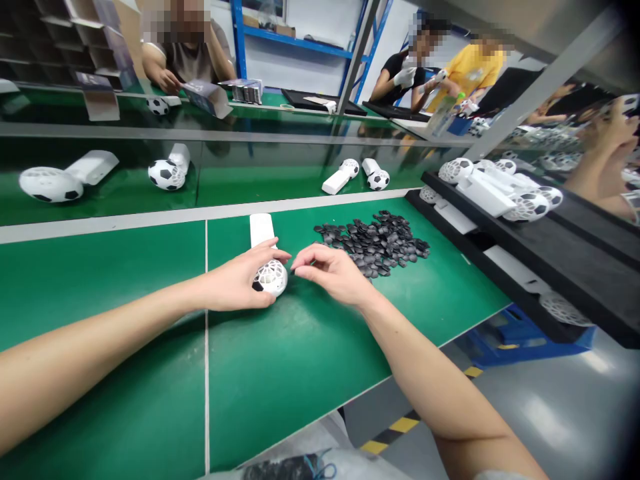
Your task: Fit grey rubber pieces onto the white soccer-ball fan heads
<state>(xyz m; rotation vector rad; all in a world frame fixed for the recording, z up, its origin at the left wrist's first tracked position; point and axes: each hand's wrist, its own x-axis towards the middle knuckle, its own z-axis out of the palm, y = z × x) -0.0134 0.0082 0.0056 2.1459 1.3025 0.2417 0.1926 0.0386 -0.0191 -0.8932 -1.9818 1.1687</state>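
left hand (235, 280) clamps the football-shaped fan (270, 277) on the green bench (125, 280). right hand (333, 270), fingertips pinched, possibly holds a black patch. risk: patch slips; pile (373, 241) lies at 2 o'clock.

Left hand (235, 280) grips football-patterned fan (271, 277); right hand (333, 270) beside it, perhaps pinching black piece.

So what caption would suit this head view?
Left hand steadies a ball-shaped fan on the green table; right hand beside black pieces.
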